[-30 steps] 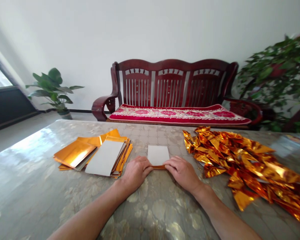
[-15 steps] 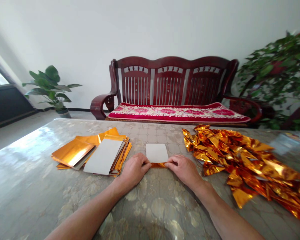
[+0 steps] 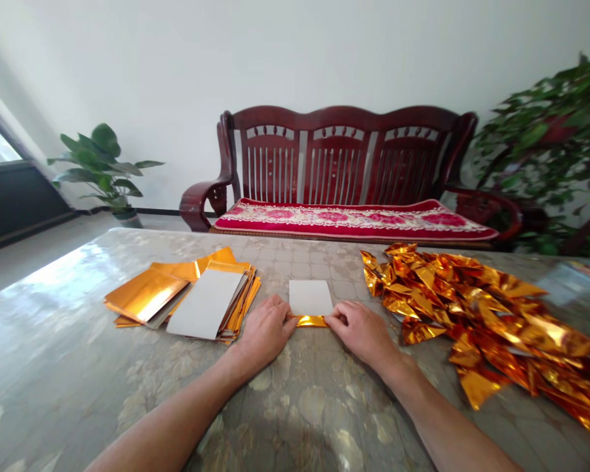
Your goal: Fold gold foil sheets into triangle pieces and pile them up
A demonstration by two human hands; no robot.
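A sheet of gold foil paper [image 3: 311,297] lies before me with its pale grey back up. Its near edge is turned over into a narrow shiny gold strip. My left hand [image 3: 269,326] pinches the left end of that strip between thumb and fingers. At the right end, my right hand [image 3: 358,328] grips it the same way. Left of my hands is a loose stack of the same paper [image 3: 204,308], some sheets grey side up and some gold. To the right spreads a heap of folded gold foil pieces [image 3: 437,288].
All of this rests on a table with a glossy patterned cover [image 3: 295,406]. A clear plastic bag [image 3: 573,280] lies at the far right. Beyond the table stand a dark red wooden bench [image 3: 334,157] with a floral cushion, and a potted plant [image 3: 109,167] on the left.
The turned-over gold strip has tipped and now catches the light more brightly. Both hands keep their hold at its ends. The whole view has shifted slightly.
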